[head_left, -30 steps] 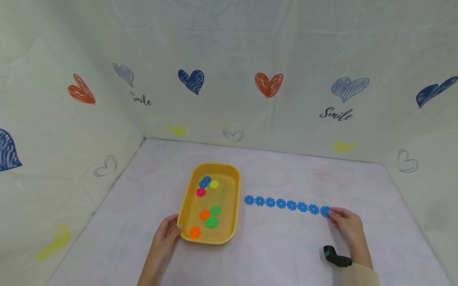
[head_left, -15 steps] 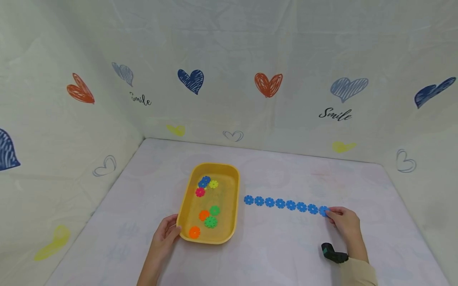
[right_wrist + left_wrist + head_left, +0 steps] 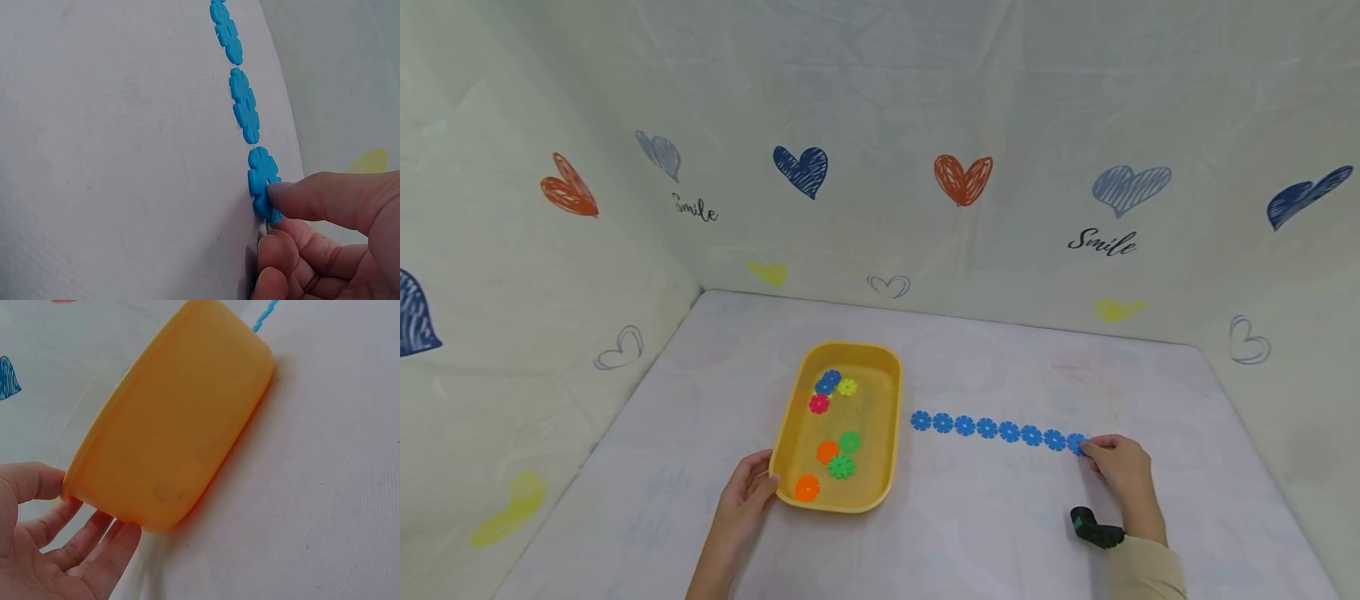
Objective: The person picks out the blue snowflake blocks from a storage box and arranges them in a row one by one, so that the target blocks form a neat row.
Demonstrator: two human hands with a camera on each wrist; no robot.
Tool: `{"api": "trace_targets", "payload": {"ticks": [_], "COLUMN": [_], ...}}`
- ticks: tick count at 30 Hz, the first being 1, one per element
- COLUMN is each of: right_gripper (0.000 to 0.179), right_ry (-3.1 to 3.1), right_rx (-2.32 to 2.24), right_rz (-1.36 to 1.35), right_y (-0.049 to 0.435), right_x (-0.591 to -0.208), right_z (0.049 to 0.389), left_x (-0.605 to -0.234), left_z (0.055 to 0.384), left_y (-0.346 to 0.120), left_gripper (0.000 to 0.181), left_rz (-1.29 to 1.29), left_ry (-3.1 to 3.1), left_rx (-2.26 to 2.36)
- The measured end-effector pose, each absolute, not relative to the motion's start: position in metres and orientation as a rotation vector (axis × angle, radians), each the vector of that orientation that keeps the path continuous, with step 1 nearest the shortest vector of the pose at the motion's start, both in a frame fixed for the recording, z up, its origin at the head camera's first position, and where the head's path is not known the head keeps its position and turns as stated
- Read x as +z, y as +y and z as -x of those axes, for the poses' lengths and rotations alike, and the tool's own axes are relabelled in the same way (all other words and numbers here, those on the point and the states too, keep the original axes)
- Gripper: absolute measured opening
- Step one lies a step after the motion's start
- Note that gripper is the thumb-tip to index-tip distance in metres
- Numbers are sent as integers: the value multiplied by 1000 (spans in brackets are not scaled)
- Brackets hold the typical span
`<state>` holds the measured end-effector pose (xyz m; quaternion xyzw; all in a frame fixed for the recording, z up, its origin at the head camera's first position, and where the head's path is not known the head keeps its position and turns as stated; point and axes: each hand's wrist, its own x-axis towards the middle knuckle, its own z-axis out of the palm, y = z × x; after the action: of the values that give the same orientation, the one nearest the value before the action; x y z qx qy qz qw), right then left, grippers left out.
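A row of several blue snowflake discs (image 3: 987,428) lies across the table, right of a yellow tray (image 3: 897,433). My right hand (image 3: 1123,471) is at the row's right end. Its thumb lies on top of the last blue disc (image 3: 262,181) with fingers at the edge, pinching it; part of that disc is hidden by the thumb. At the tray's near left corner, my left hand (image 3: 743,492) grips the rim, thumb at the rim and fingers against the outer wall, as the left wrist view also shows.
Inside the tray lie loose discs: orange (image 3: 807,487), green (image 3: 842,466), pink (image 3: 819,403), yellow (image 3: 847,387) and dark blue (image 3: 827,382). A black wrist device (image 3: 1096,529) sits at my right wrist. A heart-printed curtain (image 3: 880,167) stands behind the table.
My right hand has slid slightly left with the last blue disc, closing the gap to the disc beside it. The left hand and tray show no clear movement.
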<state>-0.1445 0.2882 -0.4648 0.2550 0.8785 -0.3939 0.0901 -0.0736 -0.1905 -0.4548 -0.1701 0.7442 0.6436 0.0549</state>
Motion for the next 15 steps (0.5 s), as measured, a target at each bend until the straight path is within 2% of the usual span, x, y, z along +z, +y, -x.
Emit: {"api": "trace_targets", "payload": {"ticks": [15], "right_gripper": [33], "right_ry": [2629], "right_rx": [-1147], "right_rz": [-750], "right_y": [290], "right_x": [-463], "right_z": [146], "left_x": [-455], "left_z": [75], "left_y": [-190], "left_gripper": [42], "left_rz": [542], "left_ry": [2267], "left_rx": [1925]}}
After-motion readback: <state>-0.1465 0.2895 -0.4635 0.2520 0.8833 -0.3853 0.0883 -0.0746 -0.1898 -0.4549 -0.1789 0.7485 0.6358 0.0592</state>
